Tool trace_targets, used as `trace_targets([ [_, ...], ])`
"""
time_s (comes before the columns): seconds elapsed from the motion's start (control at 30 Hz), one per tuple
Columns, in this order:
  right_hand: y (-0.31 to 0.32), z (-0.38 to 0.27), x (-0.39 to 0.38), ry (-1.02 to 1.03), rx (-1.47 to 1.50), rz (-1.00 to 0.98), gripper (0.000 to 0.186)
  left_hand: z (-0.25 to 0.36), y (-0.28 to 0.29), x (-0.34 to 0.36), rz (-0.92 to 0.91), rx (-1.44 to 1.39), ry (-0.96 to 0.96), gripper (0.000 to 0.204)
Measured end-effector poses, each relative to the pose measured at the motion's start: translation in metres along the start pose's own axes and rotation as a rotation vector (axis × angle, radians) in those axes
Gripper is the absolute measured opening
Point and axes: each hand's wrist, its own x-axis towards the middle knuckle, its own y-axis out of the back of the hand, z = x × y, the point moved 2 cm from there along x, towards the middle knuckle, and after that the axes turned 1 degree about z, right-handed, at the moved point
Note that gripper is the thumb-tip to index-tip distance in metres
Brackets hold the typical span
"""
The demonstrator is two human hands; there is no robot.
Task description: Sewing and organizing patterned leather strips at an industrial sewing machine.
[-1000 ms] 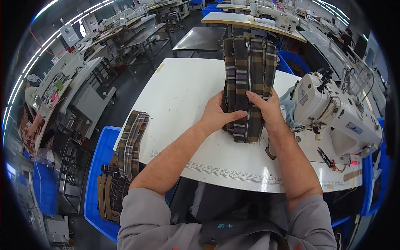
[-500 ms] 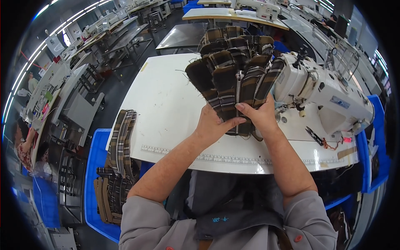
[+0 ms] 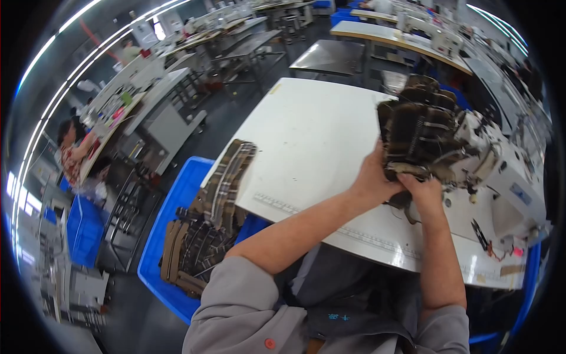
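Observation:
My left hand (image 3: 375, 177) and my right hand (image 3: 421, 187) grip a bulky bundle of dark brown plaid fabric pieces (image 3: 418, 124), some with zippers showing, raised over the right part of the white table (image 3: 312, 130). The bundle's upper part is bent and bunched, slightly blurred. Right beside it stands a white sewing machine (image 3: 510, 189), partly hidden by the bundle. Black snips (image 3: 479, 233) with a cord lie near the machine's base. A separate stack of plaid zippered strips (image 3: 236, 171) rests at the table's left edge.
A blue tub (image 3: 159, 265) holding brown and plaid pieces stands left of the table, another blue bin (image 3: 82, 230) beyond it. A seated person (image 3: 73, 153) works at the left-hand bench. Metal tables (image 3: 327, 56) and further sewing stations stand behind.
The bundle went from upright and flat, zipper facing me, to fanned and bunched. Both hands carried it rightward, closer to the machine. The view has swung, shifting the room in the picture.

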Motion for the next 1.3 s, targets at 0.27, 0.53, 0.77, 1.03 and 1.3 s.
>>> trace_targets([
  [0.27, -0.008, 0.0, -0.002, 0.203, 0.328, 0.174, 0.048, 0.037, -0.013, 0.006, -0.02, 0.21, -0.101, 0.087],
  [0.53, 0.005, 0.013, -0.012, 0.119, 0.351, 0.004, 0.063, 0.057, 0.002, -0.001, 0.004, 0.046, -0.059, 0.075],
  [0.77, -0.01, -0.011, -0.007, 0.054, 0.387, -0.064, 0.048, 0.053, 0.013, -0.009, -0.127, -0.401, 0.161, 0.052],
  [1.03, -0.012, -0.008, 0.003, 0.068, 0.1, -0.034, 0.047, 0.03, 0.013, -0.011, -0.049, -0.4, 0.302, 0.052],
  [1.3, -0.011, -0.01, 0.003, 0.14, 0.07, -0.132, 0.06, 0.032, 0.006, -0.009, -0.045, -0.312, 0.278, 0.053],
])
